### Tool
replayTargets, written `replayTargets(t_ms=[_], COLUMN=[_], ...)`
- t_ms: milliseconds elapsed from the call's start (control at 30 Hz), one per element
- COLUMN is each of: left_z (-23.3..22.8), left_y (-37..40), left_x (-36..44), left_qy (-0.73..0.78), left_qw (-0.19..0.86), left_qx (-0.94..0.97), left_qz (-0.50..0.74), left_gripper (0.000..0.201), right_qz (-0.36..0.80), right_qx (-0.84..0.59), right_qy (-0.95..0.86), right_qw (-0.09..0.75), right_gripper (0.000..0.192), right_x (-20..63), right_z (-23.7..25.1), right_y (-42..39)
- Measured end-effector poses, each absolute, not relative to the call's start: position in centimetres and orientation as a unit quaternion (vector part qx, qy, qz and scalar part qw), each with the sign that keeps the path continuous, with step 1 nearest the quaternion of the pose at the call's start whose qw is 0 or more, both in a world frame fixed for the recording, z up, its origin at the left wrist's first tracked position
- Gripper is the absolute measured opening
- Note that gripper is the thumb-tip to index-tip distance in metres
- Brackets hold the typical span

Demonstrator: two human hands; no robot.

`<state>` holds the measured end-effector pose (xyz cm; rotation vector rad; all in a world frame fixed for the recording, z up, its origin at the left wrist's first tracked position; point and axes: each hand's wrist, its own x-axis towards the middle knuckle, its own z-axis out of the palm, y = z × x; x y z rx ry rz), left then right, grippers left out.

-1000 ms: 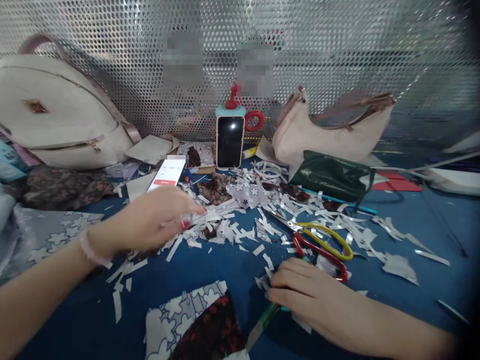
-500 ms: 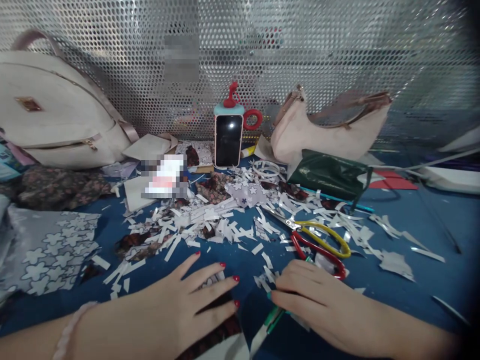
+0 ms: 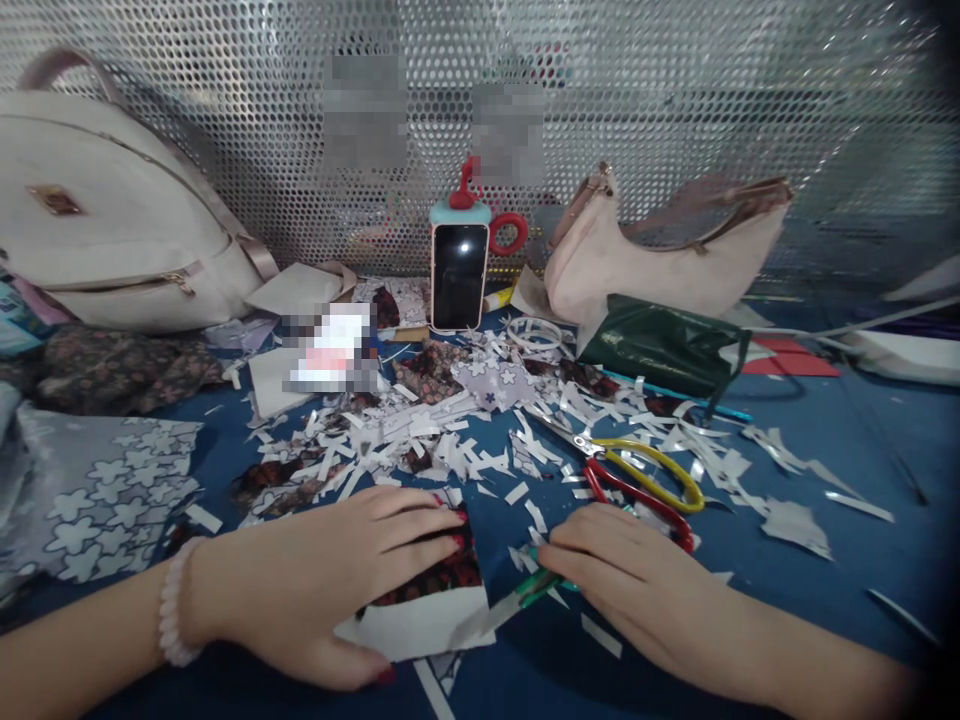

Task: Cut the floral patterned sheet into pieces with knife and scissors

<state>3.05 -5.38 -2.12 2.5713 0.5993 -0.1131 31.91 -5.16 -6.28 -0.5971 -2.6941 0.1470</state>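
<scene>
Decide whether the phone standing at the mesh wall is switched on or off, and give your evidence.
Off, or asleep. The upright phone shows a black screen with only a glare spot.
</scene>
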Motion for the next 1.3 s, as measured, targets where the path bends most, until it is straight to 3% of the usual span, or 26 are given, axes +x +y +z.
replayTargets(t_ms=[233, 500, 1300], left_z=[-2.3, -3.2, -3.8], left_y=[-5.1, -5.4, -5.6], left_x=[3.4, 3.3, 3.5], left_qy=[0.212, 0.211, 0.207], left_qw=[0.260, 0.259, 0.228], left_qx=[0.939, 0.942, 0.951], left_qz=[-0.073, -0.020, -0.015], left_gripper=[0.075, 0.070, 0.064], right_qz=[0.028, 0.022, 0.021], right_qx=[-0.242, -0.232, -0.215], right_qy=[-0.941, -0.948, -0.953], right_qw=[0.234, 0.216, 0.215], right_gripper=[0.035, 0.036, 0.034], right_x=[31.7, 31.9, 31.7], right_z=[-7.2, -7.2, -6.7], right_y=[-5.3, -5.4, -5.1])
